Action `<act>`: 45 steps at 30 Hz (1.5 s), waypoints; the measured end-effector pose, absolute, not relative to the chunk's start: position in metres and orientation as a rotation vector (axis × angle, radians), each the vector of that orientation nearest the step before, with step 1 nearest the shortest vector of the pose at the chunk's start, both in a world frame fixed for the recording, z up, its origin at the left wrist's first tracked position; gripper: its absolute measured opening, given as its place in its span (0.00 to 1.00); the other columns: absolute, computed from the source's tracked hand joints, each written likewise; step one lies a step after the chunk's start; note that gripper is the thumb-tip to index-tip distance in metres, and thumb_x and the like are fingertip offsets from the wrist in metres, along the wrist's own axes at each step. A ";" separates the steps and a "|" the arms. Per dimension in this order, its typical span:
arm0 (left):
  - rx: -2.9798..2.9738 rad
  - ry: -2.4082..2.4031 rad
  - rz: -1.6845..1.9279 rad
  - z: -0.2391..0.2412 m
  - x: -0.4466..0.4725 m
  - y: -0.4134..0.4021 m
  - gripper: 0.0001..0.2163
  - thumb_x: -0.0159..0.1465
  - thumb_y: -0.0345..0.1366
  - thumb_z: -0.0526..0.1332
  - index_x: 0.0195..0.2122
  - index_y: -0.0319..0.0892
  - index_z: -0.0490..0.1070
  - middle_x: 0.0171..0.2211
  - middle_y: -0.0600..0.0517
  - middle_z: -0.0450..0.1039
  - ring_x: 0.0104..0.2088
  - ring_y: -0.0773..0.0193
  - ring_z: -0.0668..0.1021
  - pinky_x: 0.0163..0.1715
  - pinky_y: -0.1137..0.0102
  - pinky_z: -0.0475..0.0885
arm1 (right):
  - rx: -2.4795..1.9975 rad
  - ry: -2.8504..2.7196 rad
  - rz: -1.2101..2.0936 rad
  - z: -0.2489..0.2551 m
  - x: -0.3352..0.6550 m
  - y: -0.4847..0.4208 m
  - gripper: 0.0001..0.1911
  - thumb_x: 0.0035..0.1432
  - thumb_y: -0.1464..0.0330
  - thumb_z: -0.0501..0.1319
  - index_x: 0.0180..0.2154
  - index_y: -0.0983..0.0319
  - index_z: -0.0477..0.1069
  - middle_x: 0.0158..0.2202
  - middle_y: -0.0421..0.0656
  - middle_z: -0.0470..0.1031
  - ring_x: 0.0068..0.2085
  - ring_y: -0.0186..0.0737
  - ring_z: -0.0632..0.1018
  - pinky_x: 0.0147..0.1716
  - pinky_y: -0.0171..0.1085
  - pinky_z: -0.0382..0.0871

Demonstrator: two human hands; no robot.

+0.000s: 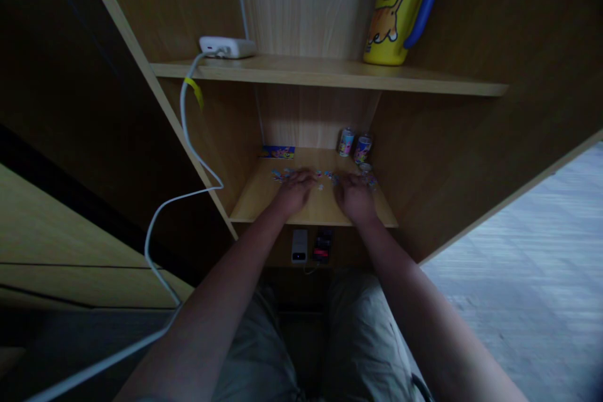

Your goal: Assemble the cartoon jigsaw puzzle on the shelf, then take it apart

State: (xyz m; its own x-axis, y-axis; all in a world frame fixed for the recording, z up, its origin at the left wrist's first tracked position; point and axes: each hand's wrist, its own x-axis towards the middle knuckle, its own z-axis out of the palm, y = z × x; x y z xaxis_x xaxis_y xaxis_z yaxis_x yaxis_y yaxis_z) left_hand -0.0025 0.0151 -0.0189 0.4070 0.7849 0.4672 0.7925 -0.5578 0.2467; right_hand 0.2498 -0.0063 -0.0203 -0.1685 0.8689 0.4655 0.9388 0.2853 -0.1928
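Note:
Both my hands rest on a low wooden shelf [264,201] inside a cabinet. My left hand [294,188] lies palm down, fingers stretched toward several small colourful pieces [279,173] scattered on the shelf. My right hand [355,195] lies beside it, fingers curled over more small pieces [330,176]; what is under it is hidden. Two small printed cans [354,144] stand at the back right of the shelf. A flat blue printed box [279,152] leans at the back left.
An upper shelf [330,72] carries a white power adapter [227,47] with a white cable [183,132] hanging down the left, and a yellow-and-blue jug [400,6]. Two small devices [311,245] sit below the low shelf. Grey floor [527,264] lies to the right.

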 end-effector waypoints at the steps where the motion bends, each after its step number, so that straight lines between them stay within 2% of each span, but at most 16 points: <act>1: -2.694 -1.396 -0.846 -0.018 -0.002 0.017 0.19 0.73 0.27 0.60 0.58 0.52 0.83 0.68 0.49 0.77 0.69 0.52 0.74 0.71 0.51 0.68 | -1.566 -2.120 -0.175 -0.020 0.249 -0.004 0.23 0.73 0.67 0.59 0.65 0.62 0.77 0.65 0.58 0.79 0.65 0.59 0.76 0.66 0.55 0.67; 4: -2.810 -1.268 -0.844 -0.017 0.000 0.021 0.15 0.75 0.32 0.62 0.56 0.53 0.85 0.69 0.50 0.77 0.68 0.52 0.76 0.71 0.48 0.69 | -1.484 -2.200 -0.149 -0.021 0.248 0.002 0.21 0.75 0.66 0.59 0.63 0.61 0.79 0.69 0.54 0.77 0.67 0.54 0.74 0.69 0.52 0.66; 8: -2.900 -1.190 -0.858 -0.016 0.000 0.024 0.10 0.75 0.33 0.64 0.49 0.50 0.86 0.60 0.48 0.85 0.63 0.53 0.81 0.68 0.51 0.73 | -1.466 -2.243 -0.139 -0.025 0.250 0.006 0.14 0.76 0.61 0.64 0.54 0.61 0.81 0.61 0.51 0.81 0.62 0.51 0.79 0.67 0.55 0.71; 12: -2.936 -1.168 -0.877 -0.016 -0.001 0.024 0.08 0.75 0.33 0.66 0.45 0.49 0.86 0.51 0.49 0.88 0.55 0.55 0.85 0.63 0.55 0.76 | -1.469 -2.264 -0.144 -0.027 0.251 0.009 0.17 0.75 0.56 0.68 0.56 0.61 0.79 0.59 0.48 0.81 0.58 0.49 0.82 0.61 0.56 0.78; 17: -2.854 -1.269 -0.917 -0.018 -0.002 0.021 0.05 0.71 0.34 0.71 0.46 0.47 0.84 0.45 0.48 0.88 0.50 0.51 0.84 0.57 0.55 0.77 | -1.458 -2.272 -0.162 -0.029 0.252 0.010 0.17 0.75 0.57 0.67 0.56 0.61 0.79 0.58 0.49 0.81 0.56 0.49 0.82 0.59 0.55 0.79; 20: -2.822 -1.295 -0.913 -0.019 -0.001 0.019 0.03 0.72 0.34 0.69 0.44 0.47 0.84 0.45 0.47 0.87 0.50 0.51 0.83 0.57 0.56 0.76 | -1.445 -2.262 -0.171 -0.030 0.252 0.010 0.17 0.75 0.58 0.68 0.57 0.61 0.79 0.59 0.49 0.80 0.58 0.50 0.82 0.60 0.55 0.79; 26: -2.731 -1.386 -0.889 -0.018 0.000 0.019 0.11 0.74 0.27 0.61 0.45 0.44 0.84 0.45 0.45 0.86 0.50 0.51 0.82 0.59 0.56 0.75 | -1.426 -2.247 -0.166 -0.032 0.252 0.011 0.17 0.75 0.58 0.67 0.58 0.60 0.78 0.60 0.49 0.80 0.57 0.49 0.82 0.59 0.54 0.80; 30: -2.655 -1.479 -0.863 -0.017 0.001 0.020 0.09 0.73 0.27 0.62 0.45 0.42 0.83 0.43 0.45 0.84 0.49 0.50 0.82 0.58 0.53 0.76 | -1.416 -2.228 -0.154 -0.033 0.253 0.013 0.17 0.75 0.58 0.67 0.58 0.60 0.78 0.60 0.49 0.80 0.57 0.49 0.82 0.58 0.54 0.80; 33: -2.584 -1.528 -0.871 -0.015 0.001 0.017 0.10 0.74 0.28 0.61 0.46 0.42 0.83 0.47 0.42 0.83 0.53 0.47 0.81 0.61 0.50 0.74 | -1.386 -2.221 -0.143 -0.032 0.255 0.013 0.18 0.75 0.58 0.67 0.60 0.60 0.77 0.61 0.50 0.79 0.58 0.50 0.82 0.60 0.56 0.79; 36: -2.580 -1.517 -0.855 -0.012 0.001 0.012 0.14 0.70 0.24 0.60 0.47 0.44 0.84 0.51 0.42 0.82 0.56 0.46 0.79 0.62 0.51 0.73 | -1.317 -2.258 -0.110 -0.032 0.255 0.011 0.18 0.76 0.58 0.67 0.59 0.60 0.78 0.61 0.49 0.79 0.58 0.50 0.82 0.60 0.55 0.79; 41: -2.642 -1.473 -0.791 -0.007 0.000 0.007 0.14 0.65 0.21 0.63 0.39 0.46 0.85 0.46 0.45 0.83 0.53 0.48 0.80 0.61 0.52 0.74 | -1.248 -2.296 -0.060 -0.032 0.253 0.008 0.16 0.76 0.57 0.67 0.56 0.60 0.79 0.57 0.48 0.81 0.53 0.46 0.83 0.56 0.52 0.81; 45: -2.638 -1.492 -0.746 -0.004 0.000 0.006 0.13 0.64 0.22 0.65 0.40 0.45 0.86 0.47 0.45 0.84 0.55 0.49 0.80 0.62 0.52 0.74 | -1.275 -2.266 -0.092 -0.029 0.251 0.007 0.16 0.76 0.57 0.67 0.54 0.60 0.79 0.58 0.48 0.81 0.58 0.49 0.82 0.62 0.55 0.77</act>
State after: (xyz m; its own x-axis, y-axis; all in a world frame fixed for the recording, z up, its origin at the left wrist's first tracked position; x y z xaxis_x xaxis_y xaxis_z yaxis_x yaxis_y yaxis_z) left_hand 0.0001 0.0063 -0.0044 0.4291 0.8029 0.4138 0.8126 -0.5431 0.2112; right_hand 0.2513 0.0071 -0.0292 -0.4118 0.7748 0.4797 0.8112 0.5516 -0.1944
